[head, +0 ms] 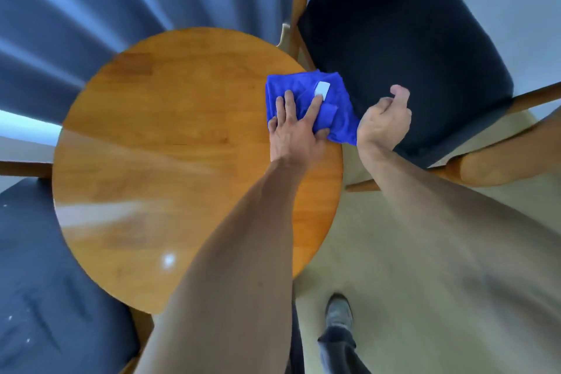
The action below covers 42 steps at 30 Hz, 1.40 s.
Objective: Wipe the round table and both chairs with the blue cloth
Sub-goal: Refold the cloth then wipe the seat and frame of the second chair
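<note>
I see my left hand (296, 127) pressing the bright blue cloth (309, 100) flat on the round wooden table (170, 155), my right hand (384, 121) pinching its edge

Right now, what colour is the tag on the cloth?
White, on the blue cloth; head view.

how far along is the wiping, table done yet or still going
Done: cannot tell; the round table shines, but that may be only glare. In hand: the left hand lies flat on the blue cloth at the table's right edge, and the right hand pinches its overhanging corner. Left: neither the right chair nor the left chair has the cloth on it.
</note>
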Motion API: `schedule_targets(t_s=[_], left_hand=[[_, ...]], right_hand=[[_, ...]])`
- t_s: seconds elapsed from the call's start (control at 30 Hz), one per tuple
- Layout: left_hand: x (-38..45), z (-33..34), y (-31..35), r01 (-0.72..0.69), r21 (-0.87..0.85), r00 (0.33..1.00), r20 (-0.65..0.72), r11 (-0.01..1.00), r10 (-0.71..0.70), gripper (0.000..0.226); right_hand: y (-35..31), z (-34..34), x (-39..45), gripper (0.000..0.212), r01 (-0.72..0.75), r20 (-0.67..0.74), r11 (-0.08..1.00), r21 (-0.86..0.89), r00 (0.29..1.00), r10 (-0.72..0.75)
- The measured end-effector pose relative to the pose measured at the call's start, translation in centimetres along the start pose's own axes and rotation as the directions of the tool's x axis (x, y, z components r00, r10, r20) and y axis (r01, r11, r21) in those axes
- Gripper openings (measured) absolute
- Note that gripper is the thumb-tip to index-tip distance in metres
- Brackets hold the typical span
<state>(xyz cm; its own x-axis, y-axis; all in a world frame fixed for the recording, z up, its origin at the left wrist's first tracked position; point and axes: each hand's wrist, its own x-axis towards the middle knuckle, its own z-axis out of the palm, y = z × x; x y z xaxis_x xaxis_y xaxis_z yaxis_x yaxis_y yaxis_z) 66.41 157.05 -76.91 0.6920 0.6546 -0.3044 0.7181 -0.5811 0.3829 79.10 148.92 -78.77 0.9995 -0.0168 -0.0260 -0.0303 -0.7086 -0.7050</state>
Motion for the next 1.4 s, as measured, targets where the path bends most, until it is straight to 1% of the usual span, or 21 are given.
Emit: schedule_targets(t_s=[0.1,0.23,0.33,0.4,0.47,0.53,0.6,0.67,0.77,0.83,0.9,0.97,1.03,1.1,1.13,1.2,1.27,1.37,1.4], left_hand=[[4.3,-1.7,-0.8,0.037,-0.008,0.999,-0.02,0.999,-0.037,0.067],[9.0,-4.0,-2.5,0.069,0.009,0.997,-0.036,0.998,-0.069,0.069],[10.9,-5.6,-4.0,0.106,0.017,0.993,-0.047,0.994,-0.105,0.069],[12.0,-6.9,-5.3,0.132,0.017,0.989,-0.067,0.991,-0.13,0.068],[13.0,-8.3,-7.1,0.156,0.031,0.983,-0.098,0.987,-0.152,0.064],[13.9,-9.7,-9.3,0.196,0.051,0.974,-0.125,0.979,-0.189,0.06],[14.1,-10.8,-11.8,0.273,0.041,0.952,-0.151,0.961,-0.265,0.058],[13.7,-11.4,-14.1,0.344,0.015,0.926,-0.173,0.939,-0.336,0.056],[11.3,-11.8,-17.4,0.412,0.006,0.891,-0.211,0.911,-0.401,0.056],[9.1,-11.7,-19.1,0.462,0.008,0.862,-0.24,0.887,-0.447,0.06],[6.3,-11.4,-20.8,0.539,0.001,0.813,-0.261,0.842,-0.52,0.067],[2.6,-10.8,-22.4,0.618,-0.023,0.754,-0.265,0.786,-0.601,0.071],[-1.3,-10.1,-23.6,0.692,-0.067,0.682,-0.264,0.718,-0.682,0.073],[-5.6,-9.2,-24.2,0.756,-0.116,0.608,-0.242,0.644,-0.756,0.073],[-7.8,-8.6,-24.3,0.775,-0.131,0.583,-0.23,0.619,-0.779,0.073],[-11.7,-7.2,-23.7,0.797,-0.154,0.552,-0.209,0.585,-0.807,0.073],[-15.7,-5.3,-22.4,0.807,-0.18,0.532,-0.193,0.563,-0.824,0.076],[-20.8,-2.4,-20.0,0.816,-0.175,0.521,-0.19,0.551,-0.832,0.077],[-22.3,-1.4,-19.2,0.816,-0.157,0.527,-0.194,0.556,-0.828,0.076]], right_hand=[[-1.8,2.2,1.5,0.04,-0.038,-0.04,0.999,-0.007,0.998,0.037],[-4.2,4.8,2.3,0.045,0.067,0.002,0.996,-0.057,0.998,-0.067],[-6.2,6.6,1.9,0.053,0.054,0.025,0.995,-0.083,0.998,-0.052],[-7.3,7.8,1.0,0.055,0.085,0.053,0.986,-0.147,0.996,-0.078],[-8.1,8.7,-0.2,0.054,0.156,0.117,0.96,-0.233,0.984,-0.132],[-8.2,9.4,-1.6,0.052,0.225,0.212,0.92,-0.32,0.964,-0.162],[-7.7,9.8,-3.5,0.051,0.312,0.313,0.862,-0.4,0.93,-0.192],[-7.2,9.9,-5.6,0.053,0.369,0.349,0.81,-0.456,0.911,-0.219],[-7.1,10.0,-8.2,0.055,0.391,0.342,0.787,-0.477,0.908,-0.243],[-7.3,10.0,-8.9,0.055,0.396,0.352,0.784,-0.477,0.904,-0.242],[-7.6,9.9,-9.4,0.055,0.389,0.357,0.796,-0.464,0.904,-0.234],[-7.6,9.4,-10.1,0.054,0.415,0.379,0.791,-0.449,0.89,-0.252],[-7.4,8.9,-11.4,0.053,0.457,0.423,0.786,-0.417,0.863,-0.278],[-6.7,7.9,-13.8,0.053,0.524,0.493,0.772,-0.359,0.809,-0.32],[-6.3,7.3,-15.1,0.053,0.562,0.526,0.756,-0.335,0.778,-0.345],[-5.3,6.2,-17.8,0.053,0.625,0.583,0.72,-0.3,0.718,-0.38],[-4.3,4.9,-20.1,0.054,0.659,0.626,0.705,-0.263,0.672,-0.394],[-3.0,3.5,-22.4,0.054,0.67,0.649,0.704,-0.235,0.647,-0.399],[-2.5,3.1,-23.1,0.055,0.681,0.649,0.694,-0.233,0.641,-0.41]])
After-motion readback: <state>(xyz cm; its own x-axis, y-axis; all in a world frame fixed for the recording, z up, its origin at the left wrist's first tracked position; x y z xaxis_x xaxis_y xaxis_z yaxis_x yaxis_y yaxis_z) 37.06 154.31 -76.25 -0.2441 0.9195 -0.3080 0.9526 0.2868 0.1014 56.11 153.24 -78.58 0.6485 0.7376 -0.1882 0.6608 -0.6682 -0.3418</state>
